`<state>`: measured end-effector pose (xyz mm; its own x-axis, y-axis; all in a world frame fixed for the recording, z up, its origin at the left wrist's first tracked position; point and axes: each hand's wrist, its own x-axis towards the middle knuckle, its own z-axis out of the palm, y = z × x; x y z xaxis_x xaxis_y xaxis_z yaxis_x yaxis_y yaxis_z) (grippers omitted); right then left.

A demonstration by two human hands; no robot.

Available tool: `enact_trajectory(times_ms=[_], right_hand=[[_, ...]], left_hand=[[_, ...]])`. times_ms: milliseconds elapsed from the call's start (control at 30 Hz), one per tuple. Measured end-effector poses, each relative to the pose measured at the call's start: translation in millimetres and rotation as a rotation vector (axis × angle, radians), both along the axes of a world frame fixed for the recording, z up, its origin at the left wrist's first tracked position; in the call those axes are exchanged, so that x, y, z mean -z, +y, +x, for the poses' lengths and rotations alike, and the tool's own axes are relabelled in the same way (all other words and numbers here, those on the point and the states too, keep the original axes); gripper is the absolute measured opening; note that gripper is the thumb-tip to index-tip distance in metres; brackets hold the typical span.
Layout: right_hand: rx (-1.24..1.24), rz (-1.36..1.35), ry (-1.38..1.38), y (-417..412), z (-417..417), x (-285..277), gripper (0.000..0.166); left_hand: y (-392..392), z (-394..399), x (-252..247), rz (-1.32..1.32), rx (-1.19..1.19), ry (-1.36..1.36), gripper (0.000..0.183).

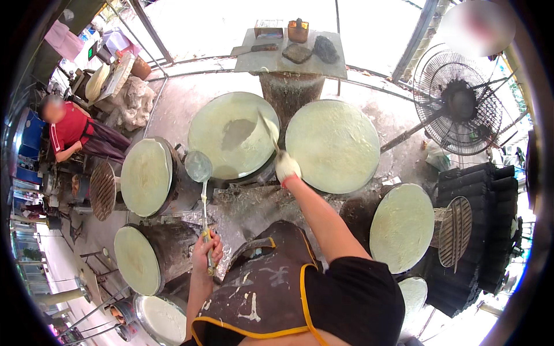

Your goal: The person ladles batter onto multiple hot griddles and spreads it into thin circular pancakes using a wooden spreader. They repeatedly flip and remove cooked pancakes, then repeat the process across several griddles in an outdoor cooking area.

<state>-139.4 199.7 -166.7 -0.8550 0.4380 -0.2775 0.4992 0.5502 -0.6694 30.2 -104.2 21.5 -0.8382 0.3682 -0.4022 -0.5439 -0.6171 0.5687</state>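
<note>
My left hand (pixel 205 253) grips the handle of a metal ladle (pixel 198 166), its batter-streaked shaft rising to a round bowl. That bowl hangs near the lower left rim of a large round griddle (pixel 216 114), which is coated in pale green batter. A greyish bare-looking patch shows near the griddle's middle. On my right hand (pixel 288 169) is a white work glove with a red cuff. It holds a long flat spatula (pixel 269 129) whose blade lies over the batter's right side. Right of this hand, a second griddle (pixel 332 147) carries a full pale green sheet.
More batter-coated griddles stand on drum stoves at left (pixel 146 177), lower left (pixel 136 261) and right (pixel 402 227). A table (pixel 246 62) ahead bears a knife and dark lumps. A large fan (pixel 458 101) and stacked black briquettes (pixel 465 190) are at right. A person (pixel 75 129) stands left.
</note>
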Motion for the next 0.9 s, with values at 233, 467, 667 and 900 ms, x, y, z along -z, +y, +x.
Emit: enact_trajectory(times_ms=[233, 467, 667, 900], right_hand=[[-0.095, -0.1, -0.003, -31, -28, -49, 0.046], [0.385, -0.757, 0.171, -75, 26, -19, 0.035], [0.204, -0.338, 0.287, -53, 28, -25, 0.032], [0.334, -0.749, 0.264, -101, 124, 0, 0.033]], left_hand=[[-35, 0, -1, -0.008, -0.015, -0.02, 0.021], [-80, -7, 16, 0.004, -0.027, -0.066, 0.02], [-99, -20, 24, 0.064, 0.021, -0.08, 0.02], [-105, -34, 26, 0.065, 0.106, -0.109, 0.018]])
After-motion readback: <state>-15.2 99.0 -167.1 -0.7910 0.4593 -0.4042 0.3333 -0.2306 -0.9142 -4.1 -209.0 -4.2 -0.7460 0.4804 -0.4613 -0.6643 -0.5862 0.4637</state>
